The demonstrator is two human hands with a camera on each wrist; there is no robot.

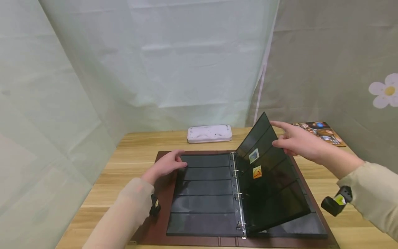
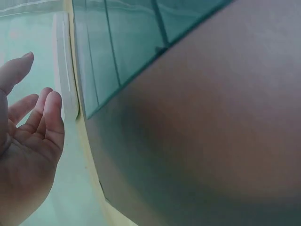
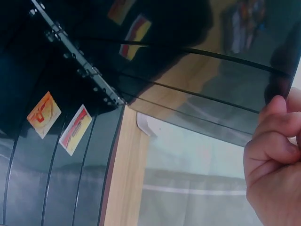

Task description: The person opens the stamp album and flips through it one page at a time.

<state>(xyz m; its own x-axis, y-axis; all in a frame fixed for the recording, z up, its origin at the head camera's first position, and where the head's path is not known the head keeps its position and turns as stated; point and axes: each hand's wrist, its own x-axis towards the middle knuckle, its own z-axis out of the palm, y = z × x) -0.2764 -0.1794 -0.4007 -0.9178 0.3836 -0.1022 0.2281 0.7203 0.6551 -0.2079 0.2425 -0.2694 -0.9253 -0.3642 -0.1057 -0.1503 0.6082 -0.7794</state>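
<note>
A ring-binder stamp album with a brown cover [image 1: 164, 197] lies spread out on the table, its black left page [image 1: 203, 204] flat. My right hand [image 1: 295, 141] pinches the outer edge of a black album page [image 1: 273, 193], which stands tilted up from the metal rings [image 1: 237, 197]. Two small stamps show on its left-facing side, a bluish one [image 1: 254, 156] and an orange one [image 1: 257, 172]. Below the raised page, the right wrist view shows an orange stamp [image 3: 44, 115] and a red-yellow stamp [image 3: 75, 130]. My left hand [image 1: 168, 162], loosely bent and holding nothing, is at the left page's upper left corner.
Behind the album sits a pale flat case [image 1: 209, 134]. A flat item with a colourful printed cover [image 1: 320, 133] lies at the table's back right. Pale cloth [image 1: 199, 69] hangs behind and left of the wooden table [image 1: 118, 173].
</note>
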